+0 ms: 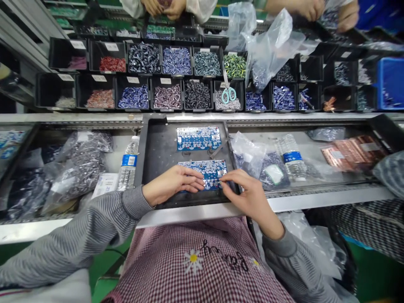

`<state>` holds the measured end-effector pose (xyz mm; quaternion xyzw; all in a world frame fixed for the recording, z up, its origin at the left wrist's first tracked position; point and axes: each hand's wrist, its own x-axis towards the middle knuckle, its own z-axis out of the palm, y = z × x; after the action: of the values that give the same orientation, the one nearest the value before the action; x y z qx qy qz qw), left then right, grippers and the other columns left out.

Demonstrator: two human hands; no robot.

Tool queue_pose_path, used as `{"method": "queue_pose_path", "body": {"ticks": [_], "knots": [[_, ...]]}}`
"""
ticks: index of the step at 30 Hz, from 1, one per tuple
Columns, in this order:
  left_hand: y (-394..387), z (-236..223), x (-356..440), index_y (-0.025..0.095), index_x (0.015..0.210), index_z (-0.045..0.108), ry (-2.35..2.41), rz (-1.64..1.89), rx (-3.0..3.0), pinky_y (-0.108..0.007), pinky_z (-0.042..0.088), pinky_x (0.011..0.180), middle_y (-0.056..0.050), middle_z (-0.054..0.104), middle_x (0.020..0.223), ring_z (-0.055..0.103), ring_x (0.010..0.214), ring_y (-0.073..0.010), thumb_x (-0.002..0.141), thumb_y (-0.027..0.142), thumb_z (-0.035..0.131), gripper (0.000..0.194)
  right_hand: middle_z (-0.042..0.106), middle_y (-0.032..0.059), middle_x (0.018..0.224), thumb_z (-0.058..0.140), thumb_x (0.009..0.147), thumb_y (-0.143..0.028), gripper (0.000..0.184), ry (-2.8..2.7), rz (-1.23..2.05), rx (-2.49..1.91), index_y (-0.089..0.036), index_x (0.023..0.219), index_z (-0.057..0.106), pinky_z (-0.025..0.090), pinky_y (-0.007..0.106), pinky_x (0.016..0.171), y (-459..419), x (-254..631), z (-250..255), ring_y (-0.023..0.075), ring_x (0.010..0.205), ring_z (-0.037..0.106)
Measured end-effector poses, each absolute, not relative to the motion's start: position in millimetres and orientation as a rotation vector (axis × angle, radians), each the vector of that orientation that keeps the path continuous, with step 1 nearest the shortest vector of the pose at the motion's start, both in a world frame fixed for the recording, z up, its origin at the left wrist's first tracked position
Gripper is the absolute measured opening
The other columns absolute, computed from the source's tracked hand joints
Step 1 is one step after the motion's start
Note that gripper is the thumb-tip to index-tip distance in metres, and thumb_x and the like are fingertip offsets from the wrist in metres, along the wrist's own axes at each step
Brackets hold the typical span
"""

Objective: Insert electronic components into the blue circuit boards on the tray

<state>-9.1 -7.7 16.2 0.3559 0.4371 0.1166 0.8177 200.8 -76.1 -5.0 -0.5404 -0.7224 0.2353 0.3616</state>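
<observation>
A blue circuit board (214, 168) lies in the front half of a black tray (160, 155), and a second blue circuit board (198, 139) lies behind it. Over the left part of the front board rests my left hand (176, 182), palm turned inward, fingers stretched out. It covers that corner of the board. My right hand (246, 189) is at the board's right edge, thumb and forefinger brought close together in a pinch. Whatever lies between those fingertips is too small to make out.
Black bins (143, 59) of small coloured components stand in rows behind the line. Scissors (229, 95) lie on one bin. Water bottles (128, 162) and bags of parts (82, 168) flank the tray. Co-workers' hands (164, 7) show at the top; a checked sleeve (369, 227) is at right.
</observation>
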Motion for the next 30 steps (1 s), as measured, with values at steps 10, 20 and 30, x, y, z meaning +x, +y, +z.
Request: {"method": "queue_pose_path", "body": {"ticks": [10, 20, 30], "knots": [[-2.2, 13.2, -12.7, 0.009, 0.076, 0.069, 0.958, 0.225, 0.906, -0.018, 0.034, 0.048, -0.005, 0.064, 0.071, 0.048, 0.054, -0.0061, 0.076, 0.027, 0.070, 0.018, 0.067, 0.0052, 0.085, 0.053, 0.084, -0.011, 0.018, -1.955, 0.646, -1.471, -0.021, 0.093, 0.065, 0.052, 0.037, 0.078, -76.0, 204.5, -17.9, 0.0195, 0.085, 0.060], [1.8, 5.7, -15.1, 0.012, 0.092, 0.073, 0.984, 0.293, 0.765, -0.023, 0.047, 0.067, -0.006, 0.069, 0.078, 0.058, 0.064, -0.0092, 0.073, 0.010, 0.070, 0.018, 0.068, 0.0054, 0.083, 0.053, 0.084, -0.012, 0.017, -1.984, 0.676, -1.474, -0.020, 0.088, 0.067, 0.052, 0.039, 0.078, -72.7, 204.8, -15.6, 0.0200, 0.083, 0.060], [7.4, 4.5, -15.8, 0.009, 0.103, 0.067, 0.891, 0.299, 0.672, -0.027, 0.049, 0.073, -0.008, 0.070, 0.080, 0.062, 0.065, -0.0107, 0.078, 0.011, 0.066, 0.025, 0.067, 0.0041, 0.093, 0.058, 0.086, -0.021, 0.016, -1.990, 0.689, -1.317, -0.024, 0.099, 0.067, 0.050, 0.038, 0.082, -50.0, 182.0, 4.7, 0.0179, 0.089, 0.059]]}}
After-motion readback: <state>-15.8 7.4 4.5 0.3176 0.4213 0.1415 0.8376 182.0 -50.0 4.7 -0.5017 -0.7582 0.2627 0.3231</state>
